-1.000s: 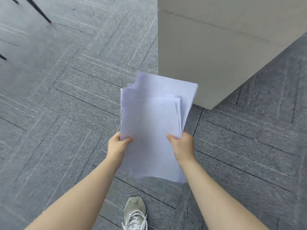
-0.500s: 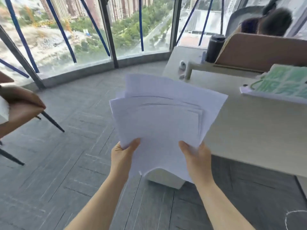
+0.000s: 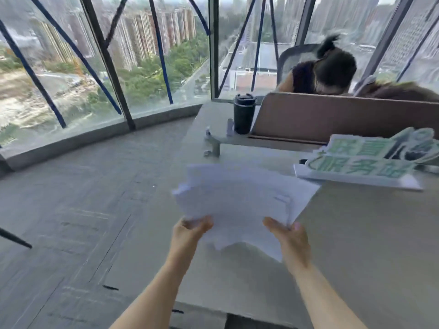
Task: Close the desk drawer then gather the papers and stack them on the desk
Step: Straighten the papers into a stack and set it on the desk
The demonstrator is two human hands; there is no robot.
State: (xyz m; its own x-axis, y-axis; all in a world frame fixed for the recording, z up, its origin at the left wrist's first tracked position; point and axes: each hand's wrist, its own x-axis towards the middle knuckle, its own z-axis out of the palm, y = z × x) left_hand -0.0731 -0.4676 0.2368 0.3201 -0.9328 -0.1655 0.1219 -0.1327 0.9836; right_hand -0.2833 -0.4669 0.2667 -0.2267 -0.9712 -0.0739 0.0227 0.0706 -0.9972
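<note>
A loose, uneven bundle of white papers (image 3: pixel 240 200) hangs in the air over the near left part of the pale grey desk (image 3: pixel 356 245). My left hand (image 3: pixel 187 236) grips the bundle's near left edge, thumb on top. My right hand (image 3: pixel 289 238) grips the near right edge the same way. The sheets are fanned out and slightly blurred. The drawer is out of view.
A green-and-white sign (image 3: pixel 365 162) lies on the desk to the right. A black tumbler (image 3: pixel 243 113) stands by a brown divider panel (image 3: pixel 332 117), with a person's head (image 3: pixel 332 67) behind it. Grey carpet (image 3: pixel 83 210) and tall windows are on the left.
My view has risen from the floor to the desk. Both hands have carried the papers up and forward, from beside the cabinet to over the desk top.
</note>
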